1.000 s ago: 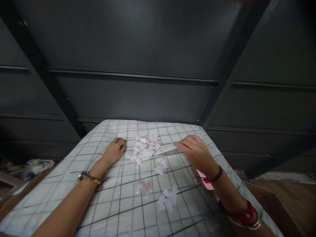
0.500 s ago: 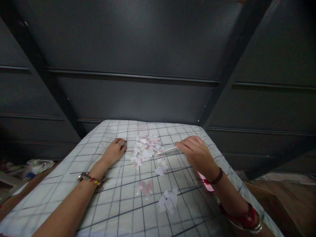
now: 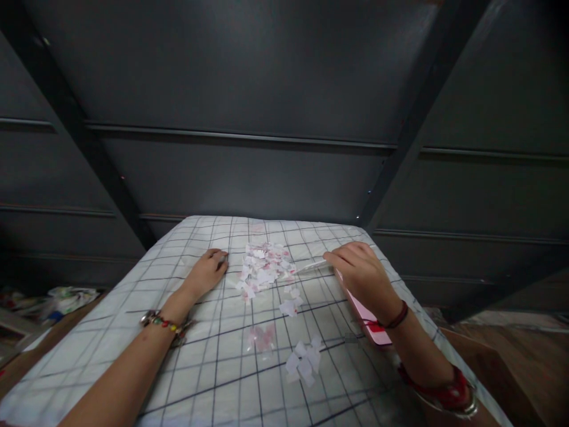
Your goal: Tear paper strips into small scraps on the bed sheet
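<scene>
My right hand (image 3: pixel 361 276) is closed around slim, pale tweezers (image 3: pixel 311 265), whose tips point left at the edge of a heap of small white and pink paper scraps (image 3: pixel 267 270). To the left of that heap, my left hand (image 3: pixel 208 273) rests on the checked cloth (image 3: pixel 200 367) with its fingers loosely apart, holding nothing I can see. A few more scraps (image 3: pixel 291 303) lie just in front of the heap. Nearer to me are a small group of white pieces (image 3: pixel 304 362) and a clear, pinkish patch of pieces (image 3: pixel 262 340).
Partly hidden beneath my right forearm lies a pink flat object (image 3: pixel 377 335). A dark panelled wall (image 3: pixel 240 178) rises behind the far edge of the cloth. Blurred clutter (image 3: pixel 71 298) sits low on the left, and a brown box (image 3: pixel 493 373) on the lower right.
My right hand has shifted slightly to the right with the tweezers, drawing their tips back toward the heap's right edge. More of the pink flat object shows. My left hand has stayed put.
</scene>
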Demonstrator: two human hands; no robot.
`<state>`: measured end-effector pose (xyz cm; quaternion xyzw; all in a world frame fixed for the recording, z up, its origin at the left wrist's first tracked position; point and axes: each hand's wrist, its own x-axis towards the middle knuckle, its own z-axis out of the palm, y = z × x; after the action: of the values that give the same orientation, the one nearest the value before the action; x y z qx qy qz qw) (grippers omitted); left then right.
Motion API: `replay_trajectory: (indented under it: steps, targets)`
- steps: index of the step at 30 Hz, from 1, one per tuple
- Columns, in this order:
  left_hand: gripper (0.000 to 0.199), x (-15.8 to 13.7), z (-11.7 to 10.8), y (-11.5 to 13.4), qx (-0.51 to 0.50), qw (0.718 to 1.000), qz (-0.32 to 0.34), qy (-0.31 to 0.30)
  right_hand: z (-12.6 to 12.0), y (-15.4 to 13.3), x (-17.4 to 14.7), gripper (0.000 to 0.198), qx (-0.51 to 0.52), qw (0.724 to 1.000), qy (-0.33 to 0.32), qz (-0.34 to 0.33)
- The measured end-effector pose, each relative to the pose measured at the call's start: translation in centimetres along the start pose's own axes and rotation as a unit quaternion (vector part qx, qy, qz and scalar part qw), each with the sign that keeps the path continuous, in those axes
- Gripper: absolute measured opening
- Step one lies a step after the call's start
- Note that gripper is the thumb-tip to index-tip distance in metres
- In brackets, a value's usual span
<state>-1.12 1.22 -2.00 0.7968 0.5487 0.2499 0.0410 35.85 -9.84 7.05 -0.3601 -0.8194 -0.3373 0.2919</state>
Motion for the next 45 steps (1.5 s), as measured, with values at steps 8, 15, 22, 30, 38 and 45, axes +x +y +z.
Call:
replay_trajectory:
  steps: [8,15,22,30,38,45]
  targets:
    - [0.04,0.1,0.0,0.1,0.006,1.0,-0.001,-0.008,-0.2,-0.3,0.2,0.028,0.027,0.999,-0.015,-0.011]
    - [0.038,0.0,-0.2,0.4,0.004,1.0,0.0,-0.011,0.3,-0.3,0.0,0.027,-0.018,0.999,0.018,0.024]
    - [0.041,0.0,-0.3,0.5,0.01,1.0,0.002,-0.015,0.4,-1.1,0.4,0.031,-0.005,1.0,-0.006,-0.005]
    - [0.037,0.0,-0.1,0.4,0.004,1.0,0.002,-0.004,0.3,-1.2,0.6,0.032,0.003,1.0,-0.003,-0.004]
    - [0.038,0.0,-0.2,0.5,0.009,1.0,-0.001,-0.006,-0.1,-0.8,0.3,0.034,0.034,0.999,-0.041,-0.013]
    - [0.04,0.0,-0.3,0.4,0.015,1.0,0.005,-0.015,-0.4,-0.6,0.5,0.028,0.005,1.0,-0.014,-0.007]
